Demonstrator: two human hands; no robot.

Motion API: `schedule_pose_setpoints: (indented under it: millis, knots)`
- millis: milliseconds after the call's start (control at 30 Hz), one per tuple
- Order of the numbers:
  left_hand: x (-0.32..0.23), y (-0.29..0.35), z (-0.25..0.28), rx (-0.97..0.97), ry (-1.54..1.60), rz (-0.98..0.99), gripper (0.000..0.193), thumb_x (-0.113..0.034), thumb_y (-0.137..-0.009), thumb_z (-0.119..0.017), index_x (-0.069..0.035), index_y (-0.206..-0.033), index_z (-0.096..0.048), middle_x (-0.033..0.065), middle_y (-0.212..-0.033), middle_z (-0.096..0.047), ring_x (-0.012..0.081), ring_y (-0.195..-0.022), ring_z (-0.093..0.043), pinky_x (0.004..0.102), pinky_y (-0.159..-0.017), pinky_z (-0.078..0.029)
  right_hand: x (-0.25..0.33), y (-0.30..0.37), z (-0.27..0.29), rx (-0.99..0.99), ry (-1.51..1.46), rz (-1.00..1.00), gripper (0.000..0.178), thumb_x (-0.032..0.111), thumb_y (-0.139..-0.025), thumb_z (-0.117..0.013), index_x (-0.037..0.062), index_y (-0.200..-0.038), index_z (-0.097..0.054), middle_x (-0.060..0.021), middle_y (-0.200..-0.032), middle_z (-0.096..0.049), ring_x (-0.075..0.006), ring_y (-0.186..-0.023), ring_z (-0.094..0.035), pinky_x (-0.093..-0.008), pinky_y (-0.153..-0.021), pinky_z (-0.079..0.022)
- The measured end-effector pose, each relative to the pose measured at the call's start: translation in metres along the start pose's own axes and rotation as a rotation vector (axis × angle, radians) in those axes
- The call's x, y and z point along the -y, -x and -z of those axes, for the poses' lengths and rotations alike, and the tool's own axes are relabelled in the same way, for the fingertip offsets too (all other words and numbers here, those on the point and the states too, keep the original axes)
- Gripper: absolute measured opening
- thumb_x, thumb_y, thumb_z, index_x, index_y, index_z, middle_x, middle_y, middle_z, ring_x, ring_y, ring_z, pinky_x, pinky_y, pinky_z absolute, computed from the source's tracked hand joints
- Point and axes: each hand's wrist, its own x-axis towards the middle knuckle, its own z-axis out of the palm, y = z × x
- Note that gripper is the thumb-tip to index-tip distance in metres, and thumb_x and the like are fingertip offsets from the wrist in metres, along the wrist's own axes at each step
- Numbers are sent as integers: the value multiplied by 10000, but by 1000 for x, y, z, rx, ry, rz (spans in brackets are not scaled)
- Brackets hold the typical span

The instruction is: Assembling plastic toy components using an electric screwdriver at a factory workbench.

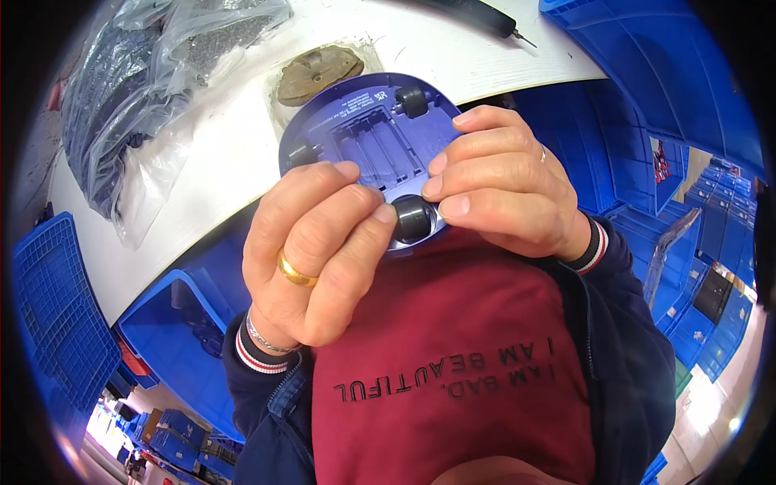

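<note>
A rounded purple plastic toy base (323, 133) is held underside up at the table's near edge. Its battery compartment (376, 149) shows without a cover or batteries. My left hand (315, 250), wearing a gold ring, is closed on the near left rim, its fingertips at the near black wheel (412, 218). My right hand (509, 182) grips the right side, thumb and fingers pressed beside that same wheel. Another black wheel (411, 101) sits at the far right of the base, and a third (303, 155) at its left. Part of the base is hidden behind my fingers.
Past the base, a worn brown block (318, 74) lies on the white table (218, 206). Clear plastic bags (129, 105) with dark contents cover the far left. A black power screwdriver (485, 18) lies at the back. Blue bins (671, 81) stand right and left (182, 323).
</note>
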Motion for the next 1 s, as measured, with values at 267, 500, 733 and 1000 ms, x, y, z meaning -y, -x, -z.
schedule_pose_setpoints:
  millis: [267, 500, 733, 1000]
  knots:
    - [3, 0, 1, -15, 10, -9, 317, -40, -570, -690, 24, -877, -646, 121, -860, -630, 294, -823, -630, 380, -674, -560, -3, -2, -2, -17, -2, 15, 272, 12, -766, -701, 95, -992, -574, -70, -968, -644, -227, -890, -636, -419, -899, -483]
    - [8, 4, 7, 142, 236, 207, 286, 7, -582, -686, 23, -861, -626, 132, -842, -620, 285, -761, -634, 360, -642, -544, -6, -7, -6, 88, 10, -9, 300, -10, -751, -696, 73, -1014, -578, -71, -967, -640, -237, -884, -631, -412, -869, -501]
    - [16, 11, 1, 90, 175, 164, 321, 26, -553, -696, 29, -862, -607, 144, -833, -610, 293, -733, -631, 360, -626, -528, -16, -1, -18, 28, 4, -31, 312, -43, -713, -689, 47, -1001, -612, -88, -976, -636, -247, -883, -626, -398, -843, -514]
    - [15, 15, 3, 95, 210, 203, 321, 37, -570, -678, 19, -882, -607, 150, -844, -609, 285, -732, -631, 363, -641, -523, -14, -10, -13, 76, 20, 102, 302, -77, -707, -653, 37, -986, -629, -104, -943, -642, -260, -877, -623, -382, -820, -520]
